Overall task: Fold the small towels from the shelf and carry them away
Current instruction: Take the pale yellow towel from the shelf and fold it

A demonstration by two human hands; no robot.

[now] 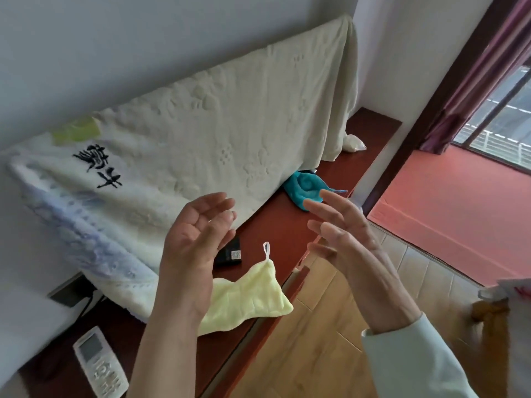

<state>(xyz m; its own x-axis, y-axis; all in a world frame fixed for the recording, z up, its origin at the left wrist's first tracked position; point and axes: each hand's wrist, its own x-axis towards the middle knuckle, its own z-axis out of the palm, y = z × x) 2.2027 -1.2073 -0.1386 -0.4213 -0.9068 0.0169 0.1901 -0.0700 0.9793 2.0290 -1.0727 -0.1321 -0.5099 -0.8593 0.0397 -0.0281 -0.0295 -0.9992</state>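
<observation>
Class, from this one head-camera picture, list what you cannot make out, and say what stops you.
Head view only:
- What the large cream cloth covers: fully draped.
- The yellow towel: one end hidden behind the left hand.
- The teal towel: partly behind the right hand.
- The small black box: label too small to read.
- The orange thing at the right edge: blurred.

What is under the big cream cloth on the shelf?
A teal towel pokes out at its lower edge. Whatever wide thing the cream cloth drapes over is fully hidden.

A white remote (99,366) lies near a draped cream blanket (201,124).
</observation>
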